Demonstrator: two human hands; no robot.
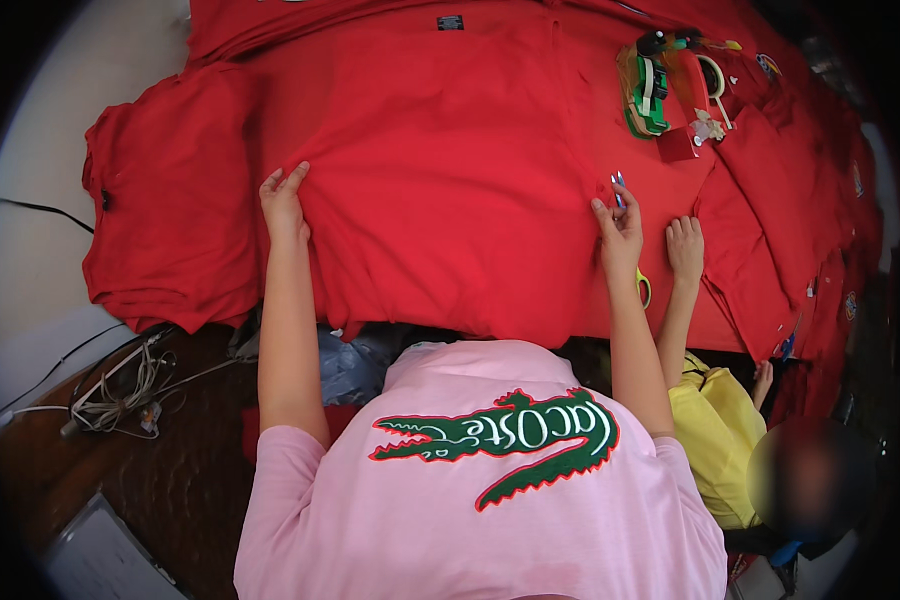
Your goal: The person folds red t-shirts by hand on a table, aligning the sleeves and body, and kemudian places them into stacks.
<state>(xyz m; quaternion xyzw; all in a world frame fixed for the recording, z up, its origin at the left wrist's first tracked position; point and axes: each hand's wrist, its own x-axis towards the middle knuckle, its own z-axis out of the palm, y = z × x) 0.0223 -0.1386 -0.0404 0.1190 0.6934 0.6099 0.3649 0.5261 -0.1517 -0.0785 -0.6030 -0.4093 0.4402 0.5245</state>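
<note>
From my seat the biggest thing is the red garment (450, 180), soft matte knit, spread flat over the table and draped off the near edge in gentle folds. To its left a stack of red garments (170, 210) lies folded, thick and rounded at the edges. More red pieces (770, 230) overlap along the right side, some with small coloured patches I cannot make out. My pink shirt (470, 500) fills the bottom of the view, with a green, red-edged crocodile emblem (500, 440) across it.

My left hand (283, 200) lies palm down on the spread garment's left part, fingers together and pressing the cloth. My right hand (618, 225) rests near the garment's right edge, closed on a small thin tool (618, 182) with a pale tip, pinched upright between the fingers.

Just beside it, another person's hand (684, 248) lies flat on the fabric, coming from a yellow sleeve (715, 430).

A small dark rectangular label (450, 22) sits at the far edge. A green tape dispenser (648, 95) stands at upper right. A tangle of grey cables (120, 385) lies on the dark floor.
</note>
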